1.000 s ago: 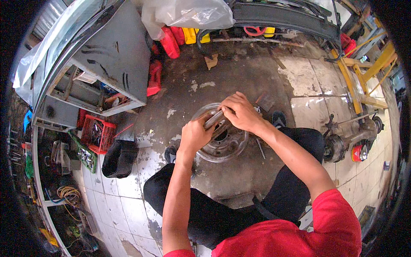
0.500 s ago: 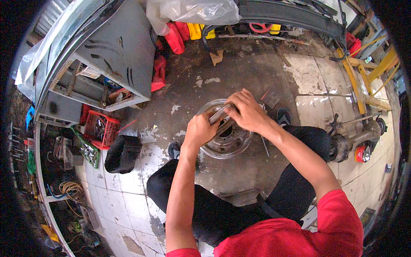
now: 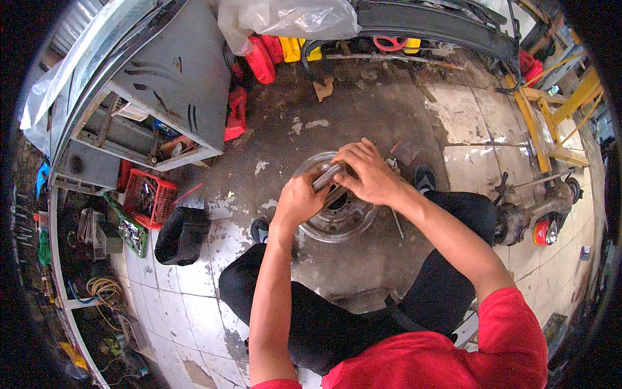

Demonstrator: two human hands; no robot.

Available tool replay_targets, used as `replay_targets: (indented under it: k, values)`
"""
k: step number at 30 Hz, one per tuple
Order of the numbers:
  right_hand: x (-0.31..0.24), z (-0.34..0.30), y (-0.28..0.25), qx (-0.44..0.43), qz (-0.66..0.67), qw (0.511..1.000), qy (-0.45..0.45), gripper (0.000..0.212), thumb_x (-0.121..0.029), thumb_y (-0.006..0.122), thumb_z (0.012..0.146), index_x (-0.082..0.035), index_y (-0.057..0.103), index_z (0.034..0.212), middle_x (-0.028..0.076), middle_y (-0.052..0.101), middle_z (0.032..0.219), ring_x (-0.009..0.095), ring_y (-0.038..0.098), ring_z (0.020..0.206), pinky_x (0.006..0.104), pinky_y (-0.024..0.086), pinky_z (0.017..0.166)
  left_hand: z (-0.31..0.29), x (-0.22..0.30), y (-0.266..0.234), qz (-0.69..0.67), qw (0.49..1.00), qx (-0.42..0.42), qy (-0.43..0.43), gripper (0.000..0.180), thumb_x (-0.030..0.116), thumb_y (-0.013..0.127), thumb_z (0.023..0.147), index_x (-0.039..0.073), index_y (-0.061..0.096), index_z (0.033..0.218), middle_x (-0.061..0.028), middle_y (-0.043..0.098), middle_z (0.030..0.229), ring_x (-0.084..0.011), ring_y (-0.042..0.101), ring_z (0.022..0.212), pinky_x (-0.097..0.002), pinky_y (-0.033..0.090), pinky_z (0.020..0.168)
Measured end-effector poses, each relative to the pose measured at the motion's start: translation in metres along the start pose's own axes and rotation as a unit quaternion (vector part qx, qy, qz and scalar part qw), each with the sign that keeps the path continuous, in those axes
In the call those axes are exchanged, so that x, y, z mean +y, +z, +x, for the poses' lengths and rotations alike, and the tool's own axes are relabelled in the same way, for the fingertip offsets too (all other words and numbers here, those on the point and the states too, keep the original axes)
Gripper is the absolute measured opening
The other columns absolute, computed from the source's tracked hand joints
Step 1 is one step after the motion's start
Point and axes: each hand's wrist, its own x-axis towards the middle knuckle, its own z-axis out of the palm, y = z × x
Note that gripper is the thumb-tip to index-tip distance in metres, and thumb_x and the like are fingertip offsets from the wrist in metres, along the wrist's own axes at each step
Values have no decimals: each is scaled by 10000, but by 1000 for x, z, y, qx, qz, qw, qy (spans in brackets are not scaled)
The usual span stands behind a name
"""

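A steel wheel rim (image 3: 337, 228) lies flat on the floor between my feet, partly hidden under my hands. Above it, a thick grey metal bar or tube (image 3: 328, 177) is held at a slant. My left hand (image 3: 300, 201) is closed around its near end. At the far end, my right hand (image 3: 368, 174) curls its fingers over the top, with the thumb underneath. What the lower part of the bar touches is hidden by my hands. A thin metal rod (image 3: 397, 222) lies on the floor just right of the rim.
Left of me stand a grey metal cabinet (image 3: 175, 84), a red crate (image 3: 148, 198) of tools, a green socket case (image 3: 129, 227) and a black boot-like thing (image 3: 181, 236). To the right are an axle part (image 3: 531, 211), a red can (image 3: 545, 232) and a yellow frame (image 3: 531, 123).
My right hand's fingers have shifted on the far end of the bar and spread slightly. The bar has tilted a little, and the whole view has moved slightly.
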Motion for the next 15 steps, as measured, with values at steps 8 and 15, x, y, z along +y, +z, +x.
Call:
replay_targets:
  k: [8, 15]
  values:
    - [4, 3, -5, -47, 13, 998, 35, 484, -501, 565, 986, -61, 624, 1179, 151, 624, 1179, 355, 536, 1220, 529, 278, 1140, 4, -15, 9, 5, 1000, 13, 28, 348, 251, 696, 887, 42, 701, 1165, -286, 689, 976, -458, 661, 979, -491, 543, 822]
    - [25, 7, -5, -53, 2, 995, 87, 525, -529, 593, 956, -60, 641, 1187, 167, 630, 1210, 374, 542, 1203, 514, 322, 1101, 2, 3, 4, 18, 1000, 5, -12, 324, 257, 695, 864, 53, 729, 1113, -267, 700, 995, -454, 663, 977, -492, 543, 839]
